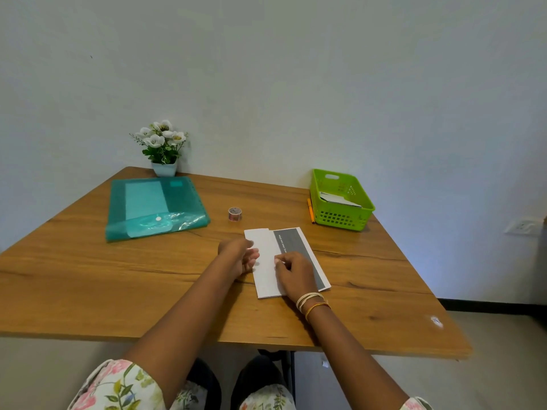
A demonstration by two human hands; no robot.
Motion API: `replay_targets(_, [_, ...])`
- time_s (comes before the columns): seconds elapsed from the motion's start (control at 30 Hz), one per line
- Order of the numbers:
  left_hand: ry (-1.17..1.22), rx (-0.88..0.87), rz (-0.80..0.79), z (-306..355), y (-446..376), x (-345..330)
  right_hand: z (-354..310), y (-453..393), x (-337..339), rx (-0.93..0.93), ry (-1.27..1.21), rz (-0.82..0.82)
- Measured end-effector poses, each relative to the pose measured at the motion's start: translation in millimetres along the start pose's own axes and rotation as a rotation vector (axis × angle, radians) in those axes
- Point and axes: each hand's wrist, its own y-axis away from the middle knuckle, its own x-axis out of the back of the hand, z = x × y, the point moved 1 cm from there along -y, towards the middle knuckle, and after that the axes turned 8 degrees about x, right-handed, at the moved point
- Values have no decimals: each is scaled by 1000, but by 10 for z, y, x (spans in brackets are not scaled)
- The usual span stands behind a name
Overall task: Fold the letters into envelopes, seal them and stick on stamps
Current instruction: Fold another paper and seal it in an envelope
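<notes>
A folded white letter [268, 279] with a dark grey printed band along its right side lies on the wooden table [118, 276]. My right hand [294, 273] rests on the folded flap with its fingertips pressing the paper near the fold. At the letter's left edge sits my left hand [239, 255], fingers loosely curled and touching the paper's edge. A small roll of stamps or tape [235, 214] stands behind the letter.
A teal plastic document folder [154, 208] lies at the back left. Behind it stands a white pot of flowers [163, 149]. At the back right a green basket [340, 220] holds envelopes [337, 199], with an orange pen [310, 211] beside it.
</notes>
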Motion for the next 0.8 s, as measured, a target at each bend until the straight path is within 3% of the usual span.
replay_targets(0.13, [-49,-105,235,29,-30,-10,-6,21,5,-10,6,-8])
replay_targets(0.2, [-20,-116,241,67,-17,2,-11,31,3,-6,16,-11])
replay_targets(0.33, [92,-16,-4,87,21,41,-35,34,28,-29,-8,-9])
replay_targets(0.43, [23,-6,21,93,2,83,-42,36,45,-51,-45,-8])
replay_targets(0.57, [22,59,-105,49,-26,50,-61,29,63,-95,-67,-18])
replay_targets(0.7, [83,-99,-184,-68,-33,-68,-140,-33,116,-114,-156,-90])
replay_targets(0.8, [52,-236,-244,-134,7,-125,-213,-106,160,-132,-177,-253])
